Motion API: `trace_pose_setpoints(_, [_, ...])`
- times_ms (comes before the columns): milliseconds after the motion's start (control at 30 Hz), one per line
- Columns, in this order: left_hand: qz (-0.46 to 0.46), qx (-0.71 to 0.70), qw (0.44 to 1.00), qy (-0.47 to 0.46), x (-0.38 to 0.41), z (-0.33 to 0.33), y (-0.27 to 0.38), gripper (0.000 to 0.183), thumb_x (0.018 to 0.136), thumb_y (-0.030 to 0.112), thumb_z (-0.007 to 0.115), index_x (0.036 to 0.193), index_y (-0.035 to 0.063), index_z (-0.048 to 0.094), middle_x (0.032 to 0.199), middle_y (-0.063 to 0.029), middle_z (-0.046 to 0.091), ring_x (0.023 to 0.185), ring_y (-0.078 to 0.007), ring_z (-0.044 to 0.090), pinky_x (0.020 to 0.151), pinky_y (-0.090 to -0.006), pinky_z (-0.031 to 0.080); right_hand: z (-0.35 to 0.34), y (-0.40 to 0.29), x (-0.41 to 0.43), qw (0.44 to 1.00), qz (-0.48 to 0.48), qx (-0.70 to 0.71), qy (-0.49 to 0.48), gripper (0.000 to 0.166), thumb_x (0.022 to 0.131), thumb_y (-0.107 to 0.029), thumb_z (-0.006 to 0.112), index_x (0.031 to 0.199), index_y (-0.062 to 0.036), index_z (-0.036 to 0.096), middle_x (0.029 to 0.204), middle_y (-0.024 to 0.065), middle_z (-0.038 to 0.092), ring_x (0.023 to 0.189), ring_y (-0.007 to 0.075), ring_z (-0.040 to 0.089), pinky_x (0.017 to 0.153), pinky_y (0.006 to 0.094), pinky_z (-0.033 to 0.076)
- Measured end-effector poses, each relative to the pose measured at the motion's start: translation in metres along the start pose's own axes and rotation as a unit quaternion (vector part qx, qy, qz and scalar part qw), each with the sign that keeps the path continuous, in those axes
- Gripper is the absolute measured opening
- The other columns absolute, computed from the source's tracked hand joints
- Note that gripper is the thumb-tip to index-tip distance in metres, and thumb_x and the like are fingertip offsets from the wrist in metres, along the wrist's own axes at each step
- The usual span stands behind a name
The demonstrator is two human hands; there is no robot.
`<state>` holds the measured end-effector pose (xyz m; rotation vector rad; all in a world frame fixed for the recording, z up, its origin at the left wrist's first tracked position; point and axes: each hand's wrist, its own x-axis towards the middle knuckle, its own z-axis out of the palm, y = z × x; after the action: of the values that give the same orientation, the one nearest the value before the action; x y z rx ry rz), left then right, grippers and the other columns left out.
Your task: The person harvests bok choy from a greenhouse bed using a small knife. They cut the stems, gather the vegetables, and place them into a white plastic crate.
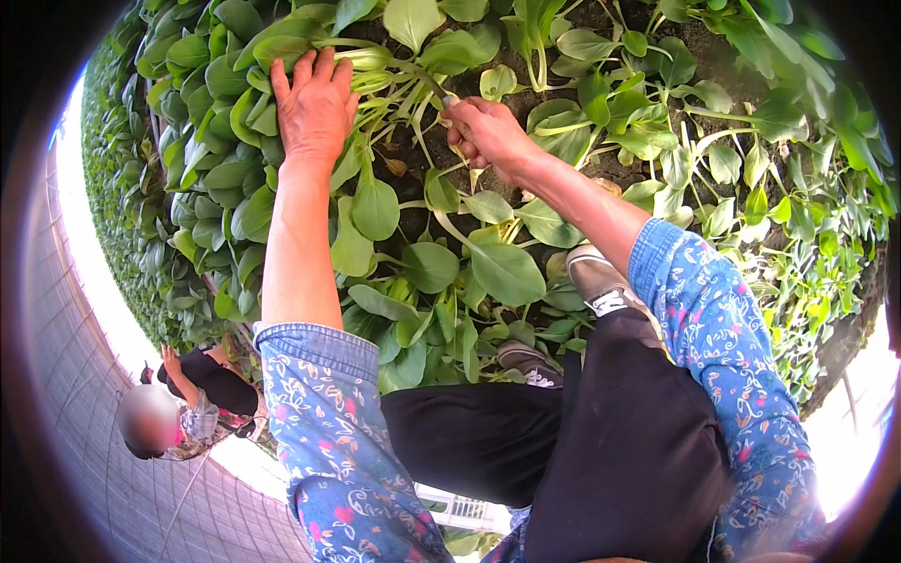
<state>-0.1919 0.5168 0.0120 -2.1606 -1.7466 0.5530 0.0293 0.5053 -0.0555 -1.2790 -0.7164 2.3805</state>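
Observation:
My left hand [313, 116] lies back-up over a pak choi plant, its fingers curled over the leaves [285, 46] beside the pale green stalks [367, 59]. The undersides of the fingers are hidden. In my right hand [487, 135] is the handle of a cutting tool, mostly covered by the fingers. Its dark, narrow blade [426, 79] points up and left to the foot of the stalks; leaves hide part of it, so its exact kind is unclear. Loose and leaning leaves [431, 267] spread over the soil below both hands.
Dense rows of leafy greens [218, 151] stand on the left. Sparser plants [725, 165] grow over dark soil on the right. My shoes [604, 278] are among the leaves. Another person [211, 401] crouches at lower left. A white plastic crate [468, 511] shows behind my legs.

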Motion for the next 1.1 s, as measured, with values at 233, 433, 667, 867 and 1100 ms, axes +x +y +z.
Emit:
trace_pose_setpoints(233, [-0.006, -0.028, 1.0, 0.008, 0.002, 0.008, -0.005, 0.045, 0.074, 0.029, 0.071, 0.116, 0.0174, 0.06, 0.128, -0.0017, 0.055, 0.122, -0.0238, 0.045, 0.109, -0.0513, 0.02, 0.012, -0.005, 0.013, 0.999, 0.041, -0.021, 0.017, 0.036, 0.096, -0.033, 0.048, 0.108, 0.0009, 0.053, 0.073, 0.0015, 0.049, 0.05, 0.0057, 0.038, 0.038, 0.0201, 0.029])
trace_pose_setpoints(433, [-0.002, -0.014, 1.0, -0.028, 0.008, -0.006, 0.0, 0.046, 0.072, 0.027, 0.073, 0.114, 0.0158, 0.06, 0.135, 0.0001, 0.049, 0.119, -0.0217, 0.046, 0.105, -0.0466, 0.026, 0.014, -0.016, 0.029, 0.993, 0.11, 0.03, -0.008, 0.035, 0.096, -0.034, 0.05, 0.101, 0.0006, 0.053, 0.069, 0.0016, 0.049, 0.045, 0.0051, 0.035, 0.035, 0.0195, 0.026])
trace_pose_setpoints(667, [0.029, 0.002, 0.996, -0.089, 0.022, -0.028, -0.002, 0.039, 0.071, 0.022, 0.073, 0.105, 0.0098, 0.058, 0.133, -0.0076, 0.049, 0.108, -0.026, 0.049, 0.091, -0.0399, 0.037, 0.004, -0.029, 0.009, 0.994, 0.064, -0.081, -0.016, 0.039, 0.095, -0.036, 0.051, 0.104, 0.0018, 0.055, 0.067, -0.0006, 0.048, 0.045, 0.0041, 0.036, 0.035, 0.0193, 0.027])
trace_pose_setpoints(867, [-0.012, -0.035, 0.998, -0.05, 0.007, -0.017, 0.016, 0.039, 0.07, 0.023, 0.075, 0.103, 0.0123, 0.057, 0.104, -0.0051, 0.058, 0.098, -0.0263, 0.052, 0.084, -0.0389, 0.038, -0.008, -0.019, 0.026, 0.998, 0.002, -0.044, 0.041, 0.037, 0.094, -0.036, 0.05, 0.103, -0.0007, 0.056, 0.076, 0.005, 0.052, 0.054, 0.0108, 0.043, 0.044, 0.0264, 0.037])
trace_pose_setpoints(1100, [-0.032, -0.106, 0.993, 0.049, -0.017, 0.005, 0.004, 0.035, 0.065, 0.022, 0.077, 0.094, 0.0155, 0.058, 0.097, -0.0031, 0.058, 0.093, -0.0245, 0.053, 0.084, -0.0387, 0.036, 0.006, -0.017, 0.037, 0.999, 0.029, -0.027, 0.012, 0.041, 0.094, -0.037, 0.051, 0.109, 0.0009, 0.054, 0.072, 0.0019, 0.048, 0.049, 0.0061, 0.038, 0.037, 0.021, 0.029])
